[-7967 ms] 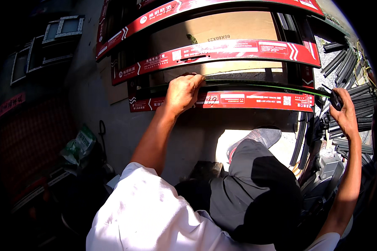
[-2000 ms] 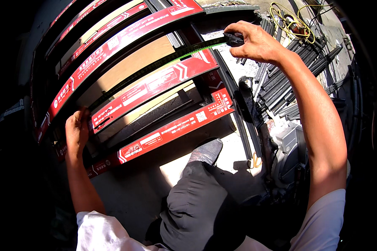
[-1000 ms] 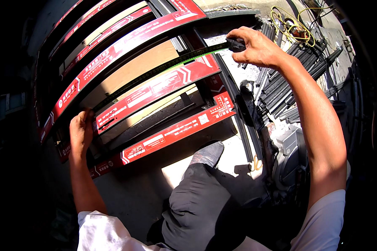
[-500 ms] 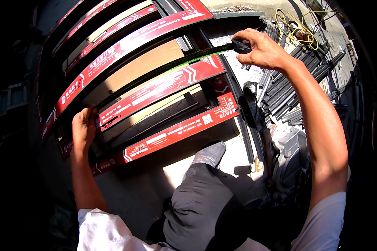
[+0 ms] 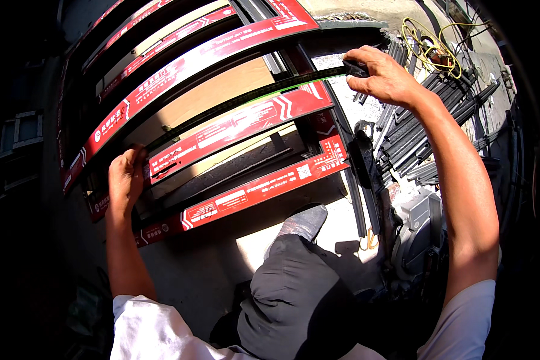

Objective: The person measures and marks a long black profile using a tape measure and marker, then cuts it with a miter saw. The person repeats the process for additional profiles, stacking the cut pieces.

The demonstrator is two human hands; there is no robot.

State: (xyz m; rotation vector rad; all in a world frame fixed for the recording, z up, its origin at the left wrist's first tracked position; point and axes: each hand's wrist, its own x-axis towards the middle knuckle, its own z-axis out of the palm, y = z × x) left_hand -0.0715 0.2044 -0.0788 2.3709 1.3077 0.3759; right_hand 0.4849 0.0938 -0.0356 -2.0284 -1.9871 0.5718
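A tape measure with a dark blade and a bright green edge stretches over a red-covered frame bar. My right hand is closed round its black case, just past the bar's right end. At the bar's left end my left hand is closed at the far end of the blade, its fingertips in shadow. The blade runs nearly straight between my two hands, close above the bar. Another red-covered frame bar lies nearer to me. Tan board shows behind the blade.
More red-covered frames stretch away to the far left. On the right lie many dark profile offcuts, a coiled yellow cable and a grey machine. Orange-handled scissors rest near my foot.
The whole view has shifted slightly, so the frames sit a little further right. Both hands keep hold of the stretched tape, with little movement against the bar.
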